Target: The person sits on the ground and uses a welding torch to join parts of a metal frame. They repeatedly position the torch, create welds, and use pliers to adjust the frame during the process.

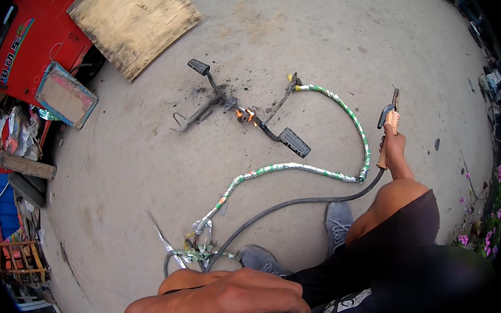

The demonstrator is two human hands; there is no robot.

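Note:
My right hand (395, 148) is closed round the orange handle of a welding electrode holder (392, 123), raised at the right above the ground. From the handle's lower end a dark cable (301, 201) runs left toward my feet. My left hand (250, 300) is near my lap with its fingers curled; what they hold, if anything, is hidden. Ahead on the concrete lies a dark metal pedal assembly (205, 110) with two black pedals and a glowing orange spot (245, 115) at its joint. A clamp (295, 83) sits at the end of its thin rod.
A cable wrapped in green and silver (281, 167) loops over the ground. A plywood board (137, 24) lies by a red vehicle (30, 44) at upper left. Tyres (26, 189) and scrap line the left. Pink flowers (489, 238) grow at right; my shoes (338, 226) are near the cables.

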